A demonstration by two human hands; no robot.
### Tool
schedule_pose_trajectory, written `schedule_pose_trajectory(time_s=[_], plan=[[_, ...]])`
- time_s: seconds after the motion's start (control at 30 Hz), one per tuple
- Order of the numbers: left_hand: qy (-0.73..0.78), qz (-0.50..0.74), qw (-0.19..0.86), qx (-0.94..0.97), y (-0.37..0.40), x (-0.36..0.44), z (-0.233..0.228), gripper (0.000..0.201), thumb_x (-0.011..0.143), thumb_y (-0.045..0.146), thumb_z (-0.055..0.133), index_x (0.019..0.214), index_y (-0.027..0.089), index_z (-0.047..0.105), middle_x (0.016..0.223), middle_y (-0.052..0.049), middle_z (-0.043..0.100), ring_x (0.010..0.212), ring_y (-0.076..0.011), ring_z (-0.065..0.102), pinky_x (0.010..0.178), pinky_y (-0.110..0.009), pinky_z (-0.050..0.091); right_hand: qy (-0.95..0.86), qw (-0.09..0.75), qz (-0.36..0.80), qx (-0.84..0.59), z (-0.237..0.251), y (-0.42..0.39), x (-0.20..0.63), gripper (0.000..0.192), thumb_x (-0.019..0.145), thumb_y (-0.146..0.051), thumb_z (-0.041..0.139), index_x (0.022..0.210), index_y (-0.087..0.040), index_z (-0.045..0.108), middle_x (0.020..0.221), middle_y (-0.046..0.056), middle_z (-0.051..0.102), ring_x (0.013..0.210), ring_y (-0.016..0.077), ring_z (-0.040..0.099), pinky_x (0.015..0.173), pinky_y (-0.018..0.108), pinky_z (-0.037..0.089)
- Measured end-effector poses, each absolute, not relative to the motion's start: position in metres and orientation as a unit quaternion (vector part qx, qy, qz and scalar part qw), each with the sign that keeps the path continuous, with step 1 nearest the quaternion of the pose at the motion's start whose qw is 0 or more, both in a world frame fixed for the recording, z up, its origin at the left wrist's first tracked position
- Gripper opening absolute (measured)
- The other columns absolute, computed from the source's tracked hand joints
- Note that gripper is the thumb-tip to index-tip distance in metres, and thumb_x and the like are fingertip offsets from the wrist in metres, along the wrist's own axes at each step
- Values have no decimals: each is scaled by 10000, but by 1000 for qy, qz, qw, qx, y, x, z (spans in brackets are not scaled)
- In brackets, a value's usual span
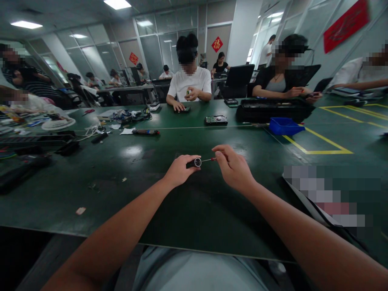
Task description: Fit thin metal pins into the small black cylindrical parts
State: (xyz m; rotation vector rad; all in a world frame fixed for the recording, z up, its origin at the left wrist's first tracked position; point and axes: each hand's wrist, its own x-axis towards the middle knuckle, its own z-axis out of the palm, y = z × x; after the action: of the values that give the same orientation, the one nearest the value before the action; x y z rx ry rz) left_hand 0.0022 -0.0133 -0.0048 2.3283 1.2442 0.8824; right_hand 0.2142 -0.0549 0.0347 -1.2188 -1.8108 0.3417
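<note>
My left hand [179, 169] is wrapped round a black cylindrical part [191, 163], whose round open end with a light rim faces right. In my right hand [233, 165], thumb and fingers pinch the red handle of a thin screwdriver [209, 160]. Its metal shaft points left, and the tip meets or nearly meets the rim of the cylinder; I cannot tell whether they touch. Both hands are just above the green tabletop [212, 214], near the middle of the view. Most of the cylinder's body is hidden in my left palm.
Across the table a person [189, 81] handles small parts. A hard drive [216, 120], a blue bin [285, 126] and a long black housing [274, 110] stand beyond my hands. A dark handheld tool [146, 132] and tangled cables [127, 116] lie left; a partly blurred sheet [321, 198] lies right.
</note>
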Motion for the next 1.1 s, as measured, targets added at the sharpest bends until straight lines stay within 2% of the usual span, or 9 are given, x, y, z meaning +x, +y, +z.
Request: schedule_pose_trajectory(time_s=[0.1, 0.17, 0.33, 0.43, 0.53, 0.73, 1.1], plan=[[440, 319, 177, 821, -13, 3, -6, 417, 841, 285, 726, 1251, 258, 655, 1177, -48, 696, 1066, -238, 607, 956, -411, 451, -673, 506, 217, -493, 32, -52, 211, 215, 929, -365, 517, 1010, -191, 614, 794, 51, 689, 707, 188, 641, 678, 333, 479], [442, 323, 173, 819, -13, 3, -6, 416, 836, 278, 732, 1245, 256, 657, 1189, -46, 695, 1076, -237, 607, 964, -416, 449, -639, 535, 281, -477, 28, -48, 210, 235, 922, -407, 528, 919, -196, 633, 796, 55, 690, 724, 189, 646, 703, 346, 507], [395, 343, 140, 841, -13, 5, -2, 388, 862, 244, 702, 1246, 258, 650, 1210, -43, 689, 1130, -219, 589, 1005, -418, 432, -515, 614, 395, -450, 16, -31, 214, 302, 900, -489, 544, 859, -203, 631, 755, 38, 637, 670, 170, 616, 689, 359, 550], [368, 340, 113, 858, -10, 6, 0, 386, 860, 234, 706, 1242, 258, 652, 1207, -43, 690, 1127, -209, 588, 1008, -410, 425, -474, 603, 453, -455, 11, -21, 219, 310, 880, -516, 555, 795, -220, 589, 688, 27, 591, 585, 160, 567, 648, 368, 568], [385, 333, 102, 855, -7, 6, -2, 384, 860, 241, 708, 1239, 254, 653, 1192, -45, 696, 1109, -211, 590, 983, -404, 436, -467, 614, 420, -478, 10, -18, 221, 307, 871, -516, 564, 772, -226, 571, 650, 6, 558, 551, 149, 530, 613, 350, 551], [415, 320, 119, 843, -8, 5, -3, 372, 869, 282, 701, 1236, 242, 654, 1202, -40, 694, 1111, -217, 588, 981, -403, 437, -504, 619, 363, -480, 11, -26, 216, 287, 910, -477, 525, 848, -205, 593, 732, 21, 610, 633, 151, 574, 637, 329, 511], [431, 313, 138, 835, -13, 5, -2, 370, 858, 283, 710, 1224, 252, 666, 1189, -41, 700, 1097, -232, 600, 973, -410, 443, -642, 533, 251, -490, 24, -43, 212, 249, 948, -424, 488, 902, -208, 603, 753, 37, 681, 681, 177, 632, 666, 337, 498]])
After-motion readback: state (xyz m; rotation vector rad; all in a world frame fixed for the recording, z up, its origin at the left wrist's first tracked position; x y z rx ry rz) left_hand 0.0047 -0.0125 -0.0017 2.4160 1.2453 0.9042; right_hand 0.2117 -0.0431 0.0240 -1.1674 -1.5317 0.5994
